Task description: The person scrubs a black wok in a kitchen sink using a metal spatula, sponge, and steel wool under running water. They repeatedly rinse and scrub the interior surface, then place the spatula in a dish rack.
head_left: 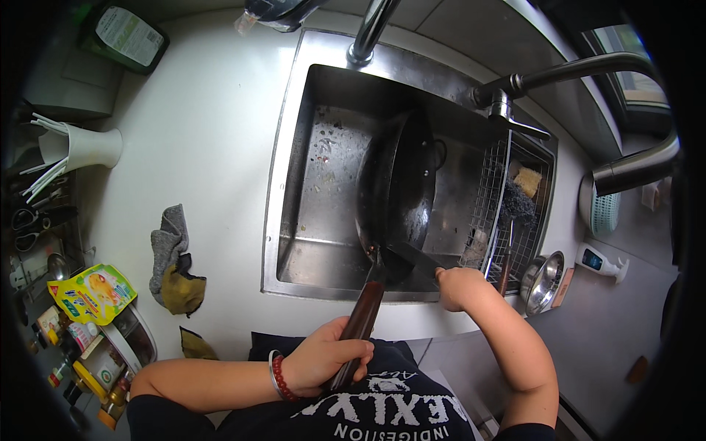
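A dark metal wok (405,182) stands tilted on its side in the stainless steel sink (325,220), its inside turned towards the right. My left hand (325,355) grips the wok's brown wooden handle (361,314) in front of the sink edge. In my right hand (463,288), over the front of the sink, is a flat dark blade-shaped tool (424,262); its exact kind is unclear. The tool reaches to the lower rim of the wok, and whether they touch cannot be seen. Food scraps (325,146) lie on the sink floor left of the wok.
A wire basket (488,193) at the sink's right holds a yellow sponge (528,182) and a dark scouring pad (517,203). A lever faucet (502,107) arches over the right side. Grey cloth (168,242) lies on the left counter. A metal bowl (543,281) stands right.
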Demonstrator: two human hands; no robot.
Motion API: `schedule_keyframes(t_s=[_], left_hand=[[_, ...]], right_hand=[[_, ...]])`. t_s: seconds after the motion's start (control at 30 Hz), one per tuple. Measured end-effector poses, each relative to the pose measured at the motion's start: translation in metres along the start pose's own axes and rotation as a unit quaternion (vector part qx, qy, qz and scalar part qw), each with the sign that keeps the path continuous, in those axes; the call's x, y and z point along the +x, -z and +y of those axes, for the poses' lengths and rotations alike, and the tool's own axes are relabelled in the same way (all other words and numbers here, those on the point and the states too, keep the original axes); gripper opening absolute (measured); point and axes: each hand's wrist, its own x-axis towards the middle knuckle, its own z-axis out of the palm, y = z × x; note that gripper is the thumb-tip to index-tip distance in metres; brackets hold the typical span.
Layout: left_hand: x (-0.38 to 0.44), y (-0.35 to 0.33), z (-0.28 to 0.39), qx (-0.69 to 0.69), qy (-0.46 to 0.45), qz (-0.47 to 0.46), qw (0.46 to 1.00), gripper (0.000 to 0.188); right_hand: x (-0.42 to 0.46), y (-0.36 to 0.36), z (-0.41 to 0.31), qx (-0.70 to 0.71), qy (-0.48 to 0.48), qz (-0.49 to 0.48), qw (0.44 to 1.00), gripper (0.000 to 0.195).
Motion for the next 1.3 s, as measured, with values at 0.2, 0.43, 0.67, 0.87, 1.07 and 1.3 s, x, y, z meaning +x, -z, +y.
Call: schedule_keyframes(t_s=[0.2,0.43,0.67,0.87,1.07,1.3], left_hand=[[0.001,-0.001,0.001,0.015,-0.001,-0.007,1.000,0.030],[0.002,0.000,0.002,0.001,-0.004,-0.003,1.000,0.030],[0.002,0.000,0.002,-0.001,-0.001,0.002,1.000,0.029],[0.003,-0.002,0.003,0.005,0.002,0.002,1.000,0.027],[0.003,0.001,0.002,-0.007,-0.005,0.001,1.000,0.027],[0.001,-0.001,0.003,-0.005,0.004,0.005,1.000,0.028]], right_hand=[[0.036,0.002,0.006,0.027,-0.101,-0.001,0.994,0.048],[0.017,0.002,-0.015,-0.017,-0.075,-0.025,0.997,0.047],[0.023,0.021,-0.015,-0.007,-0.092,-0.064,0.994,0.047],[0.041,0.008,-0.006,0.013,-0.151,-0.018,0.988,0.050],[0.023,0.013,-0.014,-0.025,-0.066,-0.070,0.995,0.052],[0.033,0.006,0.010,0.052,-0.067,0.003,0.996,0.046]])
